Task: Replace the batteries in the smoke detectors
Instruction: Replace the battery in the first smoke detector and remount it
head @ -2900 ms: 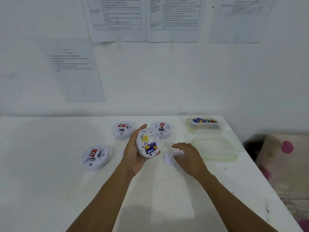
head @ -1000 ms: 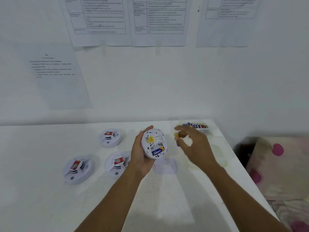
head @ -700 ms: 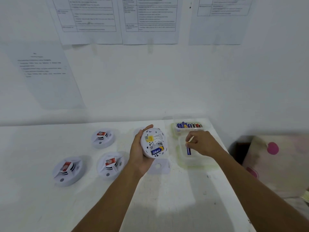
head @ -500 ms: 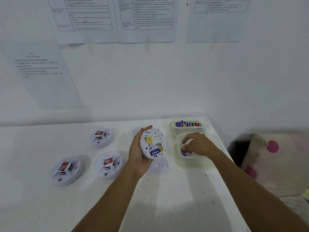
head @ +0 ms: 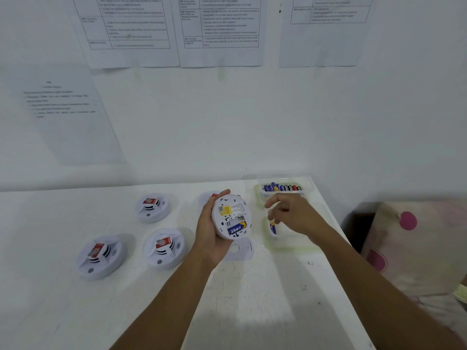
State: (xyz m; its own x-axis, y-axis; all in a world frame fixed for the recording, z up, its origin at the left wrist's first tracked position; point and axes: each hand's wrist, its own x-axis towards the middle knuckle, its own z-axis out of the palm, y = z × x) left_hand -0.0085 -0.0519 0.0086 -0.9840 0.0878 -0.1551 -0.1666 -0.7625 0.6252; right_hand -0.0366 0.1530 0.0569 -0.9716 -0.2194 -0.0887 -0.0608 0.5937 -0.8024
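**Detector lying open in the palm, free hand hovering over the tubs**

The left hand [head: 208, 232] is cradling a smoke detector [head: 231, 215] with fingers and thumb curled round its rim. It is tilting the back toward the face, probably so the battery bay is easy to see and reach. One blue and yellow battery [head: 236, 228] is sitting in the bay, and the slot beside it is looking empty.

The right hand [head: 290, 215] is hanging over the near tub [head: 285, 247] with fingers loosely spread. It is blurred, but it is apparently holding nothing. A single battery [head: 273, 228] is lying in that tub, which is likely serving as the place for spent ones. The far tub [head: 260, 191], against the wall, is holding a row of batteries [head: 281, 187], seemingly the fresh stock kept apart.

The round cover plate [head: 240, 248] is lying on the table [head: 50, 223] just below the held unit, near enough to pick up for refitting. Three more detectors [head: 153, 207] [head: 164, 247] [head: 99, 256] are sitting face up to the left, and a fourth [head: 211, 197] is peeking out behind the left fingers. They are probably waiting their turn.
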